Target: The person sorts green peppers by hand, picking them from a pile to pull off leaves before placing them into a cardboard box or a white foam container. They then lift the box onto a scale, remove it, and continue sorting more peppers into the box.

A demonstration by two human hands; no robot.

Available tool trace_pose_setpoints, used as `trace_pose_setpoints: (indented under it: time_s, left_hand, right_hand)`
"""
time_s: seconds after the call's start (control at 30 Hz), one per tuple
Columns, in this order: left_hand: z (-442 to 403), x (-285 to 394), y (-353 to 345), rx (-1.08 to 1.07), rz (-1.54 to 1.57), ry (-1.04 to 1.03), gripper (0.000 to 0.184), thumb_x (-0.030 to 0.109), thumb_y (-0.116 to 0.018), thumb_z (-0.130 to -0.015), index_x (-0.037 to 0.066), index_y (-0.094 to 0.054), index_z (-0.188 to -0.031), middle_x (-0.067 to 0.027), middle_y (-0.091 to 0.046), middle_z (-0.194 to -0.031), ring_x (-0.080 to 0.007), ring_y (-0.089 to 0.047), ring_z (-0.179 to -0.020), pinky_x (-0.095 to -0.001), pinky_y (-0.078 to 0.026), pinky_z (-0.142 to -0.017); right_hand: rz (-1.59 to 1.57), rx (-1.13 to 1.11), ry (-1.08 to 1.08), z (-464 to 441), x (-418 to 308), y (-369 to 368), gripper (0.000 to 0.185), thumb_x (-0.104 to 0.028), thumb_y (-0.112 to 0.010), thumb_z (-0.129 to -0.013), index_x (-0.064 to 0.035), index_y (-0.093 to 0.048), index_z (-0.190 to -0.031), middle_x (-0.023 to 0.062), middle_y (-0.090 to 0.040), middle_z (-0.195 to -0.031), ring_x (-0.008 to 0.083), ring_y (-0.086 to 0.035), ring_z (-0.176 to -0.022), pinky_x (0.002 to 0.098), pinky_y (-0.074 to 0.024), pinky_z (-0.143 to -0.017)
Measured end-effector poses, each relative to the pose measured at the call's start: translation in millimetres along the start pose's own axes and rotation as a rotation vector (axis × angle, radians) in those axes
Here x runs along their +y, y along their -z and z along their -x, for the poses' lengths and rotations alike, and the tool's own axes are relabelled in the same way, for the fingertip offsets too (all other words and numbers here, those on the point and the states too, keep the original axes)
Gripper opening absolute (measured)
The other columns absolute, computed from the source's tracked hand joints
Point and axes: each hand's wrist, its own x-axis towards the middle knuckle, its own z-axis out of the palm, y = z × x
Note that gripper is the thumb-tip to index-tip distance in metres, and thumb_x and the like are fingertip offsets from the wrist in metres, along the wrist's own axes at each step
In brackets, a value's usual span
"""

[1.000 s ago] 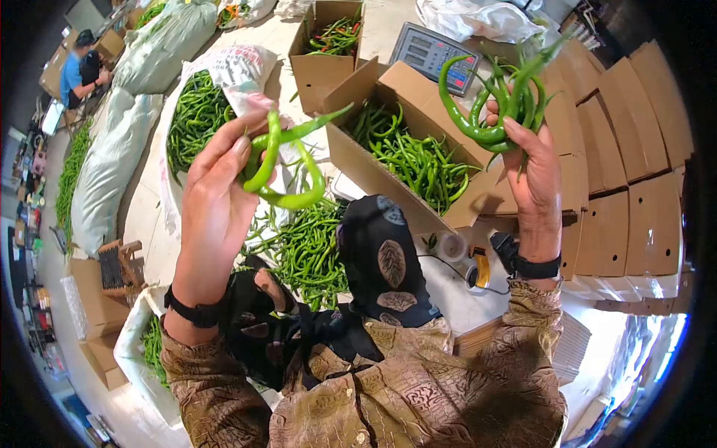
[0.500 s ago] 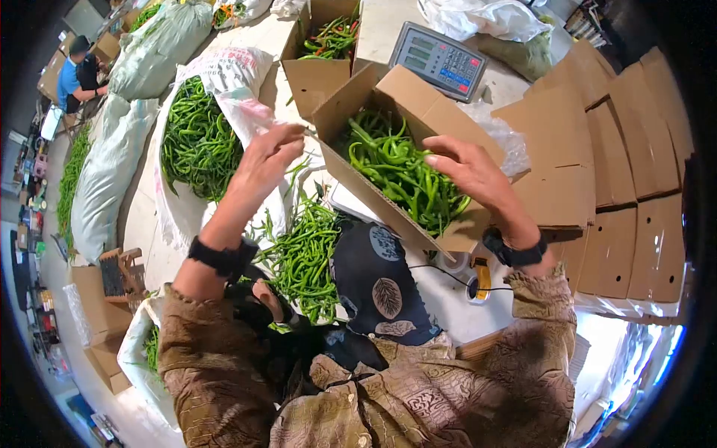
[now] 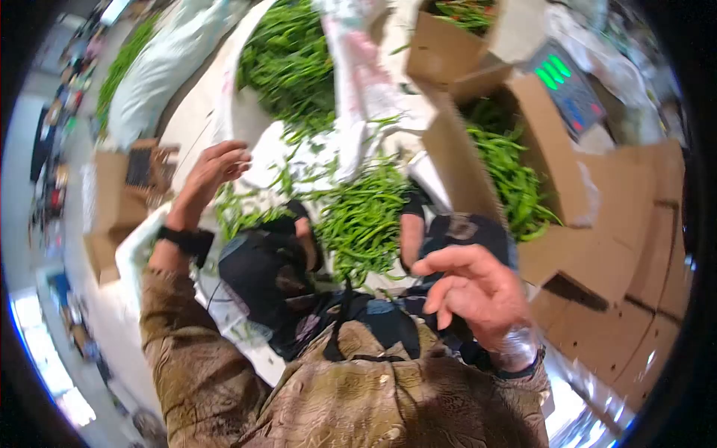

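My left hand point(image 3: 216, 166) hangs in the air left of the white sack, its fingers loosely bent with nothing seen in them. Over my lap, my right hand point(image 3: 478, 287) is raised with fingers curved and apart, holding nothing. Green chili peppers point(image 3: 362, 216) lie in a loose pile on the floor between my legs. More green chilies point(image 3: 511, 179) fill an open cardboard box point(image 3: 467, 172) up and to the right. Beyond the pile, a white sack point(image 3: 351, 52) spills green chilies point(image 3: 291, 63) from its mouth.
A digital scale point(image 3: 567, 93) with lit green digits stands behind the box. Another box point(image 3: 452, 48) of peppers sits at the back. Stacked cartons point(image 3: 597, 321) line the right side. Left are a long white sack point(image 3: 172, 71) and a small wooden stool point(image 3: 149, 168).
My view has swung left and down. Both hands have left the chili box: the left moved out to the left, the right drew back toward my lap.
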Motion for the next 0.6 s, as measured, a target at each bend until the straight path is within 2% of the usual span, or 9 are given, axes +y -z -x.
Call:
trace_pose_setpoints:
  time_s: [0.1, 0.2, 0.3, 0.37, 0.47, 0.57, 0.6]
  left_hand:
    - [0, -54, 18, 0.121, 0.081, 0.111, 0.034, 0.019, -0.058, -0.093, -0.001, -0.058, -0.120, -0.0059, -0.066, -0.097, -0.0112, -0.061, -0.081, -0.0228, -0.050, -0.074]
    - [-9, -114, 33, 0.152, 0.090, 0.184, 0.028, 0.017, -0.058, -0.093, 0.000, -0.061, -0.114, -0.0049, -0.066, -0.095, -0.0097, -0.061, -0.078, -0.0207, -0.049, -0.070]
    - [-26, -178, 35, 0.197, 0.133, 0.276, 0.024, 0.015, -0.059, -0.092, 0.001, -0.061, -0.111, -0.0039, -0.065, -0.091, -0.0100, -0.061, -0.078, -0.0207, -0.049, -0.067]
    - [-41, -210, 28, 0.171, 0.173, 0.277, 0.031, 0.014, -0.061, -0.086, -0.002, -0.060, -0.113, -0.0073, -0.065, -0.088, -0.0118, -0.061, -0.073, -0.0232, -0.048, -0.062]
    - [-71, -247, 12, 0.202, 0.081, 0.300, 0.025, 0.014, -0.065, -0.082, -0.002, -0.065, -0.102, -0.0055, -0.064, -0.075, -0.0099, -0.059, -0.063, -0.0232, -0.046, -0.055]
    - [-115, -308, 3, 0.325, -0.292, 0.222, 0.033, 0.027, -0.071, -0.078, 0.000, -0.066, -0.096, -0.0158, -0.069, -0.078, -0.0277, -0.067, -0.068, -0.0388, -0.052, -0.062]
    - [-125, -307, -4, 0.322, -0.285, 0.232, 0.033, 0.027, -0.071, -0.078, 0.000, -0.066, -0.096, -0.0158, -0.069, -0.078, -0.0277, -0.067, -0.068, -0.0388, -0.052, -0.062]
  right_hand:
    - [-0.181, 0.093, 0.155, -37, 8, -25, 0.033, -0.011, -0.056, -0.091, 0.0060, -0.050, -0.120, 0.0161, -0.059, -0.114, 0.0144, -0.058, -0.079, 0.0241, -0.0477, -0.065]
    - [-0.325, 0.113, 0.133, -84, 20, -38, 0.030, -0.013, -0.056, -0.094, 0.0033, -0.051, -0.119, 0.0145, -0.060, -0.110, 0.0124, -0.056, -0.078, 0.0234, -0.0465, -0.065]
    - [-0.365, 0.164, -0.025, -146, 68, -32, 0.027, -0.012, -0.054, -0.096, 0.0009, -0.053, -0.119, 0.0109, -0.061, -0.108, 0.0106, -0.056, -0.080, 0.0232, -0.0464, -0.066]
    - [-0.371, 0.195, -0.131, -176, 106, -23, 0.024, -0.011, -0.053, -0.097, -0.0011, -0.054, -0.119, 0.0080, -0.061, -0.107, 0.0097, -0.056, -0.080, 0.0235, -0.0461, -0.067]
    - [-0.351, 0.237, -0.251, -200, 145, -17, 0.024, -0.014, -0.055, -0.096, -0.0017, -0.054, -0.117, 0.0070, -0.062, -0.105, 0.0100, -0.056, -0.081, 0.0232, -0.0460, -0.068]
    - [-0.344, 0.300, -0.368, -216, 158, -19, 0.022, -0.014, -0.055, -0.096, -0.0021, -0.055, -0.115, 0.0071, -0.063, -0.103, 0.0097, -0.056, -0.078, 0.0230, -0.0459, -0.068]
    - [-0.344, 0.328, -0.380, -221, 162, -18, 0.022, -0.013, -0.054, -0.096, -0.0020, -0.055, -0.114, 0.0073, -0.063, -0.102, 0.0096, -0.056, -0.077, 0.0228, -0.0460, -0.067]
